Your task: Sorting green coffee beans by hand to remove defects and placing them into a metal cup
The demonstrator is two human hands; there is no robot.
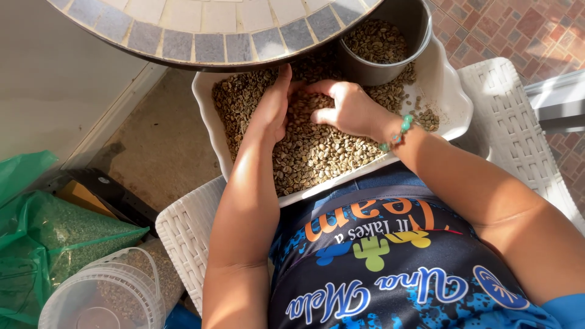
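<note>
Both hands are seen buried in the heap of pale green unroasted coffee beans [317,149] that fills the shallow white scalloped-edge tray [454,106], held across the lap in the centre of the frame. The left hand [271,106] is set edge-on in the beans, fingers kept together and pressed down into the pile, nothing gripped as far as can be told. The right hand [347,106], marked by a turquoise beaded bracelet [399,131] at the wrist, is laid over the heap with fingers curled loosely inward; whether a few beans are pinched beneath them cannot be told. At the upper right of the tray a dark grey round metal pot [384,58], also filled with beans, is stood among the loose ones, partly tucked under the round tiled tabletop [213,30] at the top of the frame. The risks are judged plainly from here: the tray is balanced on the knees over a white woven plastic chair [506,116], so a hard sweep of either hand could tip it, and beans could be spilled over the low near rim onto the dark printed shirt [390,262] or down to the paved floor. The pot could be knocked over by the right hand, and its contents mixed back into the heap. At the lower left, a clear plastic bucket [116,292] and green plastic bags [55,237] are seen well apart.
</note>
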